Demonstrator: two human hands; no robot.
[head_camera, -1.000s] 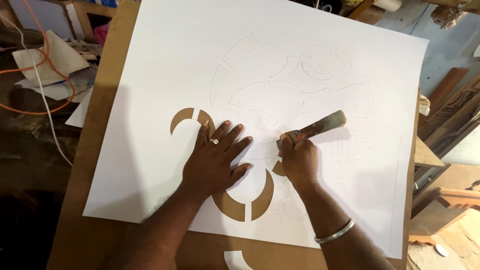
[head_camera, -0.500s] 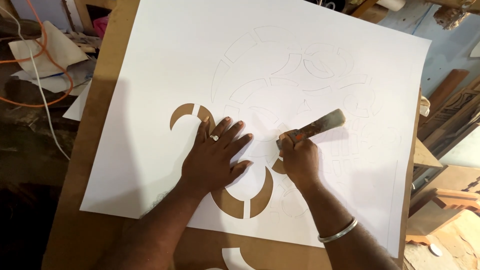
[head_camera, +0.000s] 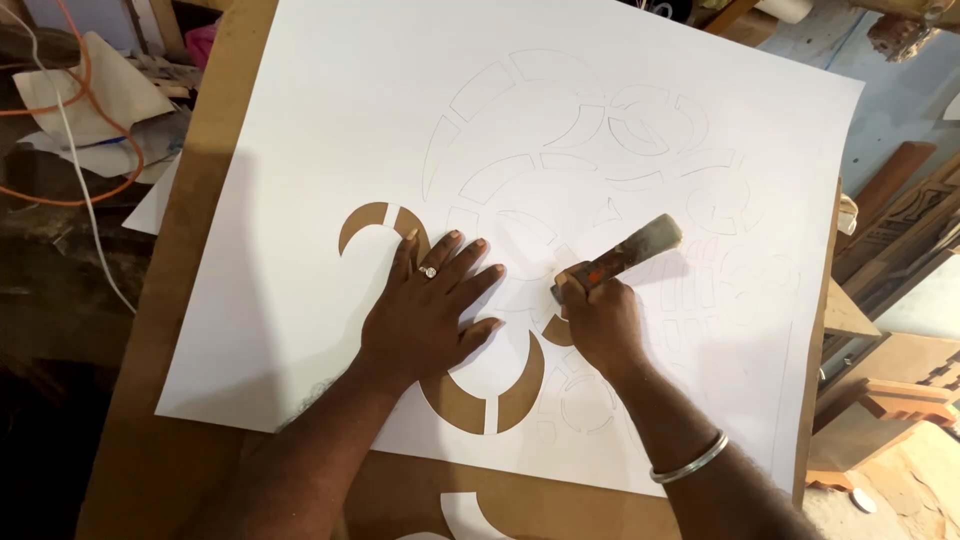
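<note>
Here is a big white sheet of paper (head_camera: 300, 200) spread over a brown board (head_camera: 190, 150), and both hands are down on it. The left hand (head_camera: 430, 310) lies flat on the paper, palm down, fingers released and fanned out, gripping nothing, just pressing the sheet. There is a ring (head_camera: 428, 271) on one of those fingers. The fingertips sit right beside a curved cut-out (head_camera: 375, 222) where the brown board shows through.

Over to the right hand (head_camera: 598, 320): it is clenched tight around a knife (head_camera: 625, 257), fist closed on the lower end of the worn, brownish handle. The handle slants up and away to the right, clear of the fist. The tip is hidden under the hand, so whether it touches the paper cannot be told. A metal bangle (head_camera: 688, 458) circles that wrist.

Between and just below the two hands, more curved shapes (head_camera: 490, 400) are already cut out of the sheet, brown showing through, forming a rounded bowl. Above the hands, faint drawn outlines (head_camera: 560, 150) of arcs and segments cover the middle of the paper, uncut.

Off to the left of the board, an orange cord (head_camera: 70, 110) loops over scraps of paper (head_camera: 90, 95). On the right, pieces of wood (head_camera: 890, 250) lean near the board's edge.
</note>
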